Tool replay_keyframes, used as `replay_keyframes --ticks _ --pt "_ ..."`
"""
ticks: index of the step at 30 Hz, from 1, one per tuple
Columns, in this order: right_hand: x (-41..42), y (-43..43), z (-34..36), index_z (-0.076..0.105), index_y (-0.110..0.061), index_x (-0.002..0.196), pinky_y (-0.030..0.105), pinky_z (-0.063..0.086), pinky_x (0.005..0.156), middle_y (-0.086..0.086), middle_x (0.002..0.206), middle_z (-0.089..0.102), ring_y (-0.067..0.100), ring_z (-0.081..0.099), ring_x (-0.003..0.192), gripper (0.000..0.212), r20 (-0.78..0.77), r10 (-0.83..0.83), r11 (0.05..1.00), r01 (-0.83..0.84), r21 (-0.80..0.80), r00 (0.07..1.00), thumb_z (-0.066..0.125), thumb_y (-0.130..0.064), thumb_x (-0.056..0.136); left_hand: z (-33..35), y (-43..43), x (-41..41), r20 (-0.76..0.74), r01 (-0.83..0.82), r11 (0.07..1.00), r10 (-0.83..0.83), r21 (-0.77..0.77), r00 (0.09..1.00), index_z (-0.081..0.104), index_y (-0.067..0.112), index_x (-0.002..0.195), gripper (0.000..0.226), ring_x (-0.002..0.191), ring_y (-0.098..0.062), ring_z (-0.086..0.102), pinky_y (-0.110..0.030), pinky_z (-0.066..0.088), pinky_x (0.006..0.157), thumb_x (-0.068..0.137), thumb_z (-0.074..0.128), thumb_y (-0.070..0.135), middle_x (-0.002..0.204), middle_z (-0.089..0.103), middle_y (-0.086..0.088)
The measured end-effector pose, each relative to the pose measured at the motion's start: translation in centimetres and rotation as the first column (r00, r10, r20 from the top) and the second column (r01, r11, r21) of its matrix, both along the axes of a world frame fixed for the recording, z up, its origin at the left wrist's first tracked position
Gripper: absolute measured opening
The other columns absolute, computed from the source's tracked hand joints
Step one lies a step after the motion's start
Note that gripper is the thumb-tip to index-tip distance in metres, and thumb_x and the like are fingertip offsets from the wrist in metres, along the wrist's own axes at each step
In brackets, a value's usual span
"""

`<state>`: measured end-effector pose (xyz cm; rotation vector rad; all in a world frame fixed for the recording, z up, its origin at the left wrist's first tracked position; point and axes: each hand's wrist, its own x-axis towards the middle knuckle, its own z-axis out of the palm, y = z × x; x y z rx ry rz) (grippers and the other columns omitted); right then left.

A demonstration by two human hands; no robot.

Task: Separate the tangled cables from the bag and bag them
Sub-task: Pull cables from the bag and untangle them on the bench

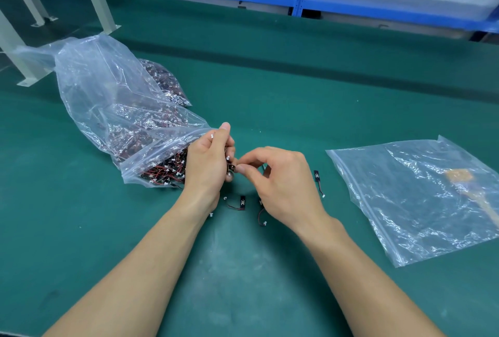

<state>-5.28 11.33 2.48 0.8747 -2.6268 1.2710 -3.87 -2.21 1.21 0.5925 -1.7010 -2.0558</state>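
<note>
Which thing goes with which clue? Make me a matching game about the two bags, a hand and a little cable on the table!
Things:
1. large cable bag
2. flat zip bag
3. left hand
4. loose cable

Clues:
A. lies by itself on the green mat
B. on the right, almost empty
C. grips a tangled bunch of cables
D. on the left, stuffed full

Pairs: 1-D, 2-B, 3-C, 4-A.

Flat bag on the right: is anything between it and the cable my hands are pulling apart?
Only one loose cable lies on the mat between the right hand and the flat bag; nothing taller blocks it.
</note>
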Motion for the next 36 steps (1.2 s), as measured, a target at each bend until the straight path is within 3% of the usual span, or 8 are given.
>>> replay_keyframes --ticks 8,12,17,21,25,32,36 --pt "-0.1 0.9 0.3 0.07 -0.03 0.083 0.035 0.048 0.062 -0.017 0.079 0.065 0.008 0.048 0.057 0.009 0.028 -0.026 0.999 0.027 -0.045 0.999 0.07 -0.026 0.092 0.1 0.0 0.1 0.028 -0.015 1.0 0.016 -0.017 0.999 0.052 0.022 0.064 0.039 0.042 -0.011 0.048 -0.018 0.029 0.037 0.1 0.055 0.037 0.051 0.047 0.009" --pt "-0.2 2.5 0.4 0.069 -0.03 0.08 0.028 0.041 0.059 -0.018 0.077 0.065 0.01 0.049 0.056 0.012 0.032 -0.048 0.996 0.05 -0.075 0.998 0.071 -0.025 0.09 0.2 0.0 0.0 0.025 -0.006 1.0 0.005 0.007 1.0 0.05 0.021 0.066 0.037 0.04 -0.011 0.045 -0.017 0.026 0.037 0.1 0.054 0.036 0.05 0.045 0.008" --pt "0.0 6.7 -0.1 0.069 -0.033 0.074 0.01 0.036 0.058 -0.019 0.078 0.065 0.008 0.053 0.058 0.022 0.029 -0.159 0.98 0.162 -0.113 0.987 0.075 -0.016 0.086 0.0 0.0 -0.1 0.027 0.0 1.0 -0.001 0.017 1.0 0.05 0.021 0.067 0.037 0.04 -0.01 0.044 -0.016 0.026 0.037 0.1 0.054 0.037 0.05 0.045 0.009" --pt "0.9 8.9 -1.1 0.065 -0.034 0.068 0.016 0.04 0.057 -0.016 0.076 0.064 0.011 0.053 0.059 0.027 0.023 -0.247 0.968 0.247 -0.031 0.969 0.076 -0.014 0.083 -0.1 0.0 -0.1 0.027 0.002 1.0 -0.003 0.018 1.0 0.05 0.022 0.067 0.037 0.041 -0.011 0.044 -0.016 0.026 0.037 0.1 0.054 0.036 0.05 0.045 0.008" --pt "1.8 9.8 -2.0 0.064 -0.031 0.069 0.034 0.049 0.057 -0.013 0.069 0.061 0.012 0.052 0.06 0.02 -0.015 -0.277 0.954 0.276 0.115 0.961 0.076 -0.021 0.081 -0.1 0.1 0.0 0.024 0.005 1.0 -0.006 0.029 1.0 0.05 0.021 0.067 0.037 0.04 -0.011 0.043 -0.016 0.025 0.037 0.101 0.054 0.035 0.05 0.044 0.008" --pt "2.7 10.2 -2.5 0.06 -0.032 0.067 0.027 0.042 0.052 -0.015 0.066 0.055 0.001 0.053 0.064 0.017 -0.091 -0.281 0.902 0.295 0.314 0.956 0.075 -0.027 0.073 0.0 0.1 0.0 0.041 0.003 1.0 -0.003 0.006 0.999 0.05 0.023 0.067 0.037 0.041 -0.01 0.043 -0.015 0.027 0.038 0.1 0.055 0.038 0.051 0.045 0.009" --pt "2.8 10.2 -2.4 0.061 -0.033 0.067 0.022 0.034 0.051 -0.016 0.066 0.055 -0.005 0.051 0.064 0.015 -0.068 -0.262 0.9 0.269 0.343 0.963 0.074 -0.036 0.07 0.0 0.1 0.0 0.041 0.004 1.0 -0.005 0.009 0.999 0.05 0.024 0.066 0.038 0.041 -0.01 0.043 -0.015 0.027 0.037 0.1 0.055 0.039 0.051 0.045 0.009"
